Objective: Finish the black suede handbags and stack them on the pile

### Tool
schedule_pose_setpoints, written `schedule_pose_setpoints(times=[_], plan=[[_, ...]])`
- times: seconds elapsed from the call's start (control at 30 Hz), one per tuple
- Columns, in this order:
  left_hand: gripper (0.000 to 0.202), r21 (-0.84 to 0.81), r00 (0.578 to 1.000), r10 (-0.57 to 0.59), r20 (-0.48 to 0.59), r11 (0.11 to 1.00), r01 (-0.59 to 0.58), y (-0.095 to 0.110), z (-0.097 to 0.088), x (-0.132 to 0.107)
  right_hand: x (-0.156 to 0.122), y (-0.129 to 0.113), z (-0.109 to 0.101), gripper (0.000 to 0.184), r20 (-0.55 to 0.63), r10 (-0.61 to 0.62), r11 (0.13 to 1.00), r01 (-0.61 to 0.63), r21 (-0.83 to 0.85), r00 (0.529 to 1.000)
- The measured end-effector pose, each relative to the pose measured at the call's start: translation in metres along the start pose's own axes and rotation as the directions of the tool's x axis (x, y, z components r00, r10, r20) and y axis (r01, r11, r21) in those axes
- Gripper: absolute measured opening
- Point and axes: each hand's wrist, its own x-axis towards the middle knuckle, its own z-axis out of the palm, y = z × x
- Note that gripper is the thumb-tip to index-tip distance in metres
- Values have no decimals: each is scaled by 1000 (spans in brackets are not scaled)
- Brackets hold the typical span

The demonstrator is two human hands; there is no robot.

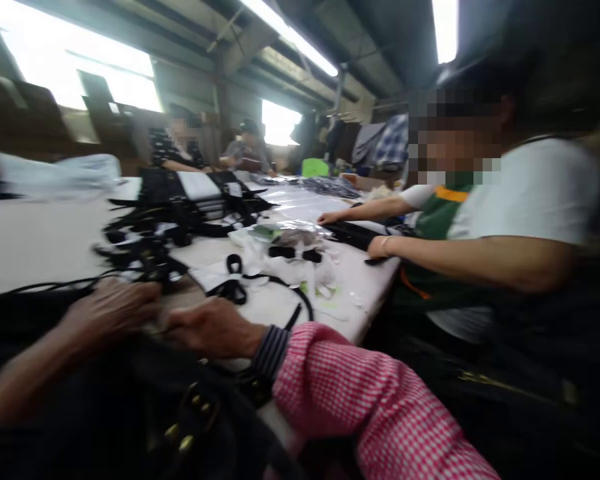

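Closest to the camera, a black item [130, 400] fills the lower left below both hands, with brass-coloured fittings [186, 443] on it, nearer to the right hand than to the left. At far left, a bare forearm [35, 373] leads to the left hand [113, 307], back upward, fingers curled in narrow; blur keeps me from telling whether they grip anything. Beyond that hand, a pile of black straps and flaps [177, 213] sits on the white table [40, 233]. Just to its right, the right hand [215, 327], from a striped cuff [271, 350] and pink checked sleeve [375, 400], points leftward toward it, fingertips drawn together; again I cannot tell what is pinched. Both hands nearly meet above the black item, which lies on their camera side; its long axis is hard to judge. Past the right hand lies a looped black strap [235, 285], then crumpled white wrapping [325, 273]; farther right, well apart, a co-worker's hand [380, 247] rests at a black strip [353, 233]. Darkness swallows the black item's outline, the bottom edge cuts it off, and the hands hide what lies between their fingertips.
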Motion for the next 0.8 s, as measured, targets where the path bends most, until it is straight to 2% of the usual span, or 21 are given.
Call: schedule_pose_setpoints(times=[0.03, 0.1, 0.17, 0.3, 0.53, 0.8], plan=[[28, 86, 998, -60, 34, 995, 56, -3, -2, -8, -4, -2, 1, 16, -18, 5, 999, -6, -54, 1000], [19, 136, 986, -166, 31, 978, 161, -5, -5, -15, -5, -2, 1, 19, -29, 38, 992, -41, -119, 999], [16, 134, 965, -262, 23, 957, 257, -9, -5, -14, -1, -1, 0, 20, -54, 53, 979, -63, -192, 997], [15, 91, 924, -381, 7, 921, 379, -10, -6, -9, 8, -5, -5, 22, -4, 103, 936, -99, -337, 995], [14, 4, 909, -415, 34, 910, 415, -5, -12, -13, 17, -4, -10, 22, 22, 200, 892, -173, -417, 980], [17, 2, 904, -426, 14, 904, 426, -4, -12, -13, 20, -3, -15, 24, 51, 192, 910, -158, -383, 980]])
